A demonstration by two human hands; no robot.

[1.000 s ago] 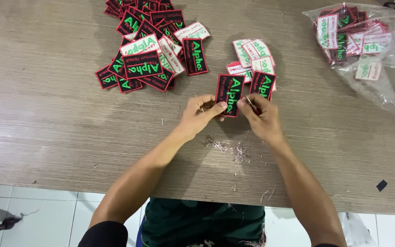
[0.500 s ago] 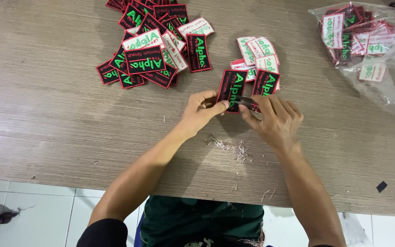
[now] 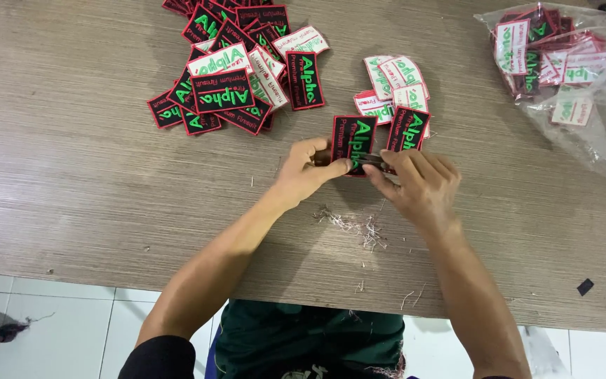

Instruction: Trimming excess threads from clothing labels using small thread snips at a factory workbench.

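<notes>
Now the patch (image 3: 354, 142) is pinched by the left hand (image 3: 308, 168) at 6 o'clock, long axis toward 12; the right hand (image 3: 419, 184), equally near, is closed on a small tool (image 3: 375, 162).

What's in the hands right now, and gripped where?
The left hand pinches a black patch at its near end. The right hand meets it at the same end, with something thin and dark in its fingers; what that is cannot be told.
</notes>
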